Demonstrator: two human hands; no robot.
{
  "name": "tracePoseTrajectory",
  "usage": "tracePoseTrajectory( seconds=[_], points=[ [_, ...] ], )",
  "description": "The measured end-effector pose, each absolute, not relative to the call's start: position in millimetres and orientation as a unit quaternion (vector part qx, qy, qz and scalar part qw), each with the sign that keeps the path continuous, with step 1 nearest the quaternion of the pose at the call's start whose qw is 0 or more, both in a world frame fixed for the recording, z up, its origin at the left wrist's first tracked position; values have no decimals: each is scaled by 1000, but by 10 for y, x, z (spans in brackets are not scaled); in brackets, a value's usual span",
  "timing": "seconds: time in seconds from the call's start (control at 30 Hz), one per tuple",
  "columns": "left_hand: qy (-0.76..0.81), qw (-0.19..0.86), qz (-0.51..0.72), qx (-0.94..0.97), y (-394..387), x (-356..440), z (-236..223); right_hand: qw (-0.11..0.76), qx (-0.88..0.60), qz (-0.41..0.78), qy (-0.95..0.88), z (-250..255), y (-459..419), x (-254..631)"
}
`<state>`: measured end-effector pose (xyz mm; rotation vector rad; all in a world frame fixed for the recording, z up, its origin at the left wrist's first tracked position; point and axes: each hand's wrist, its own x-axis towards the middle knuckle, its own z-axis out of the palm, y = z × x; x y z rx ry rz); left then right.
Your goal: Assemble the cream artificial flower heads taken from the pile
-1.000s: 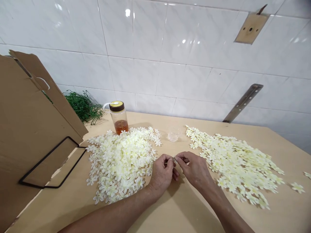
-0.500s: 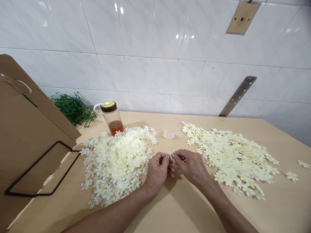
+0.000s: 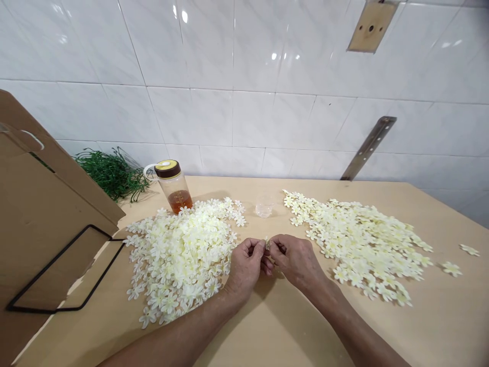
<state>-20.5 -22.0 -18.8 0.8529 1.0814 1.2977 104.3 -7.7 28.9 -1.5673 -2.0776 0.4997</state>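
My left hand (image 3: pixel 246 262) and my right hand (image 3: pixel 293 257) meet above the table, thumbs and fingertips pinched together. Between them shows a bit of a small pale artificial flower (image 3: pixel 266 241), mostly hidden by the fingers. Left of my hands lies a heaped pile of white and cream artificial flowers (image 3: pixel 183 250). To the right a flatter pile of similar, yellower flowers (image 3: pixel 367 244) spreads out. Just beyond my hands stands a small clear cup (image 3: pixel 263 209); its contents are hard to make out.
A bottle (image 3: pixel 178 191) of amber liquid stands behind the left pile. Green artificial stems (image 3: pixel 112 173) lie at the wall. At the left are a cardboard box (image 3: pixel 49 204) and a black wire frame (image 3: pixel 69 309). Loose flowers (image 3: pixel 452 268) lie far right; a metal bracket (image 3: pixel 369 148) rises behind.
The view has shifted slightly, so the table's things sit a little further left. Both hands stay pinched together at the flower, with only small finger movements.
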Motion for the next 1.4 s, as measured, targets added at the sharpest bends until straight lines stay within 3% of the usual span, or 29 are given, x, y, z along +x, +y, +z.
tracePoseTrajectory(
  seconds=[0.63,1.13,1.4],
  points=[
    [449,605,564,338,-221,-222,-134,291,-604,260,-695,168,-5,1115],
    [459,593,563,348,-210,-222,-178,338,-547,457,-614,153,119,1268],
    [448,594,587,319,-198,-227,-189,366,-590,414,-588,38,209,1330]
  ],
)
